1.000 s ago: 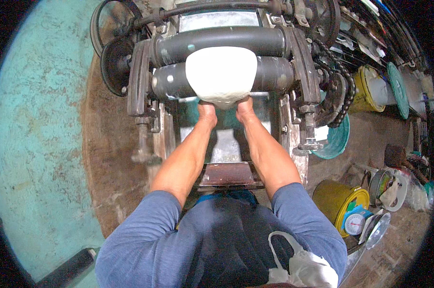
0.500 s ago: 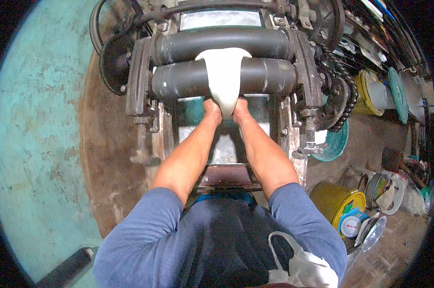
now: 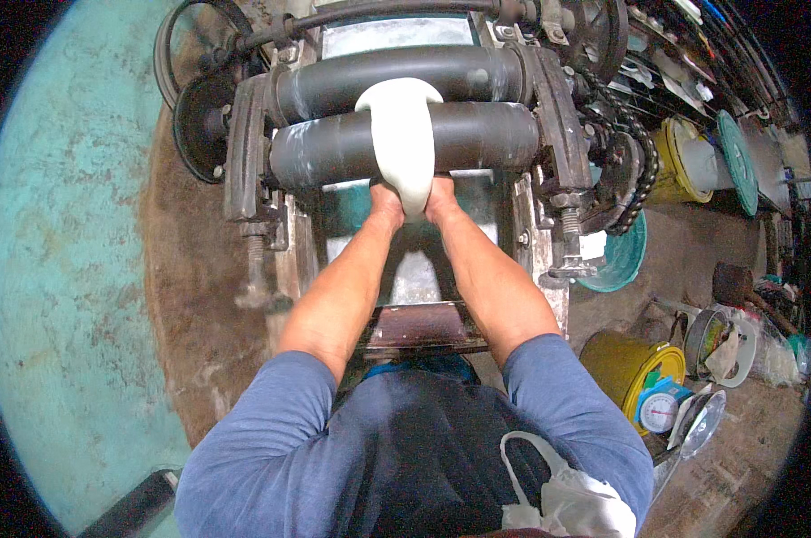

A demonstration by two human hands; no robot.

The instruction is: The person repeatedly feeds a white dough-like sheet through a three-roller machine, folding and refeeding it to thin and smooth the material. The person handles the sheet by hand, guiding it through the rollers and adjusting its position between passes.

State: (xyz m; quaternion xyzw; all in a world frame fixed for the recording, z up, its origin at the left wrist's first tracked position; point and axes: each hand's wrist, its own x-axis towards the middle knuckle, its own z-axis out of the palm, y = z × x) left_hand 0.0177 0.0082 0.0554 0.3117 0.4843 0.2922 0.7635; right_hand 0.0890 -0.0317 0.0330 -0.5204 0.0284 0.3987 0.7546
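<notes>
Blue short sleeves [image 3: 267, 403], dark front [image 3: 414, 448], bare forearms [image 3: 341, 282]

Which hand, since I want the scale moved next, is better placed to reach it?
Probably the right hand: the dial scale is on that side, farther from the left hand. Both hands are at the white doughy mass.

The left of 2 fisheye cameras is riding on the person's head, looking steeply down and forward. The torso [image 3: 414, 439] is filling the lower middle at close range; the left hand [image 3: 386, 202] and right hand [image 3: 440, 196] are falling farther off, above centre, and 2 dark rollers [image 3: 486, 136] are lying beyond them.
</notes>
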